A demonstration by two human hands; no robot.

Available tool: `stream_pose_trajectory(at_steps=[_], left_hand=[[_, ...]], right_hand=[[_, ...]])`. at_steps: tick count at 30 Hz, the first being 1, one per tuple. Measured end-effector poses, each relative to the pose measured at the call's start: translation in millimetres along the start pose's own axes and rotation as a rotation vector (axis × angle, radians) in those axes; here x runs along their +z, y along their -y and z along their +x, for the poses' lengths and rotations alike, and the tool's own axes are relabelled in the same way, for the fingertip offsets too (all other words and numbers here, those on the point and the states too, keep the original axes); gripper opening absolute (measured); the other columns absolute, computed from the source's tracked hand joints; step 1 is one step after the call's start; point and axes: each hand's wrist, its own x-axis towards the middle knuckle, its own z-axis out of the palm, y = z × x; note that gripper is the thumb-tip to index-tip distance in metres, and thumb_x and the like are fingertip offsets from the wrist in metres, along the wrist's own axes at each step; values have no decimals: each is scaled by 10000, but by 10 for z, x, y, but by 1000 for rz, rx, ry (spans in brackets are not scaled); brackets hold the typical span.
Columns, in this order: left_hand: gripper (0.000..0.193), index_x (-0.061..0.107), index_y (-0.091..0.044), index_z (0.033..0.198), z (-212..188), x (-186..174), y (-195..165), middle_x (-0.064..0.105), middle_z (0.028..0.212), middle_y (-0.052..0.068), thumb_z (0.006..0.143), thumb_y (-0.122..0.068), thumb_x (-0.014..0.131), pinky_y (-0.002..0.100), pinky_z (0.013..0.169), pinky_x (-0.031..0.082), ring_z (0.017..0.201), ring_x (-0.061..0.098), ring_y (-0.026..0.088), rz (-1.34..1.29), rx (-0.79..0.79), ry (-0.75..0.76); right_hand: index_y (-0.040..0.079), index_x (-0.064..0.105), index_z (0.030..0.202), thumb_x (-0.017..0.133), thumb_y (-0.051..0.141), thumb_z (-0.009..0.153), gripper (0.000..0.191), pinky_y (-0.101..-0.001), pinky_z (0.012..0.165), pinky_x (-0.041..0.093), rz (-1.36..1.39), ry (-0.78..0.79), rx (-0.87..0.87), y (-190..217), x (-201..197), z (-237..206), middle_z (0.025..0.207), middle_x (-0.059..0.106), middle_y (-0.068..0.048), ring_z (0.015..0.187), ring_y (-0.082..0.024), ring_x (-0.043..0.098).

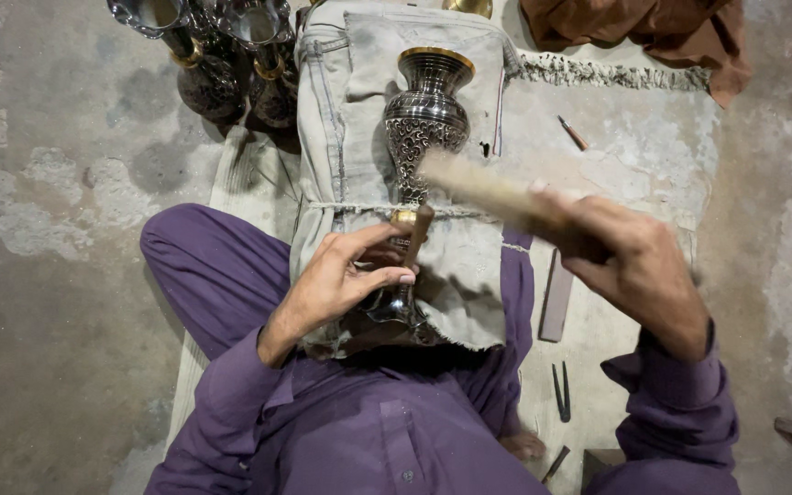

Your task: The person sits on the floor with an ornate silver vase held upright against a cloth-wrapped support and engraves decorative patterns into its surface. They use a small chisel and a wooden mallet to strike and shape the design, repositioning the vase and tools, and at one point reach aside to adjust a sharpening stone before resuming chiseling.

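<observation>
Here, left hand (346, 275) pinching chisel (417, 231) on engraved vase (425, 119); right hand (630, 261) gripping blurred wooden mallet (488, 191)

The left hand (346, 275) is held low at centre, palm turned inward, thumb and fingers pinched closed with the index raised. The right hand (630, 261) is raised to the right, fist clenched, knuckles up. Both forearms are bent inward and covered by purple sleeves (680, 403).

A floor-level metalcraft workshop: engraved metal vases (222, 55) stand on bare concrete (48, 229), hand tools (561, 390) on a worn mat (625, 147).
</observation>
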Motion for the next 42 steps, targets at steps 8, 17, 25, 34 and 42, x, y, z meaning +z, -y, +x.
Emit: stream_pose_trajectory(at_steps=[8,17,25,34,42], left_hand=[[602,587,-8,1361,-14,111,13,799,967,118,838,-190,825,276,706,653,873,764,138,-75,-103,-124],[543,611,3,1310,-61,130,0,804,976,110,856,-196,830,264,739,654,877,776,105,-56,-78,-155],[579,631,-36,1282,-58,133,-11,798,892,104,789,-224,871,283,706,649,821,770,126,-27,-146,-168],[556,617,-46,1341,-25,120,25,809,1012,120,852,-220,816,323,817,667,930,801,176,-19,-53,-108],[522,624,-40,1342,-33,101,-20,811,1011,111,874,-195,795,318,843,655,952,797,166,-69,-62,-83]], right_hand=[[343,574,1477,818,77,736,825,-359,673,588,-175,93,122,100,-9,118,1004,733,7,688,-174,662],[352,579,1459,811,100,736,800,-315,600,583,-178,124,95,53,-38,186,1027,755,18,644,-152,662],[361,559,1486,811,131,829,740,-279,530,566,-161,125,59,-132,56,163,993,735,34,611,-109,623],[399,572,1460,823,68,723,846,-324,600,591,-198,112,131,-12,-23,108,1014,749,50,653,-143,650],[325,531,1509,778,72,724,861,-341,792,603,94,-25,-7,104,-119,174,1179,724,-23,872,-178,701]])
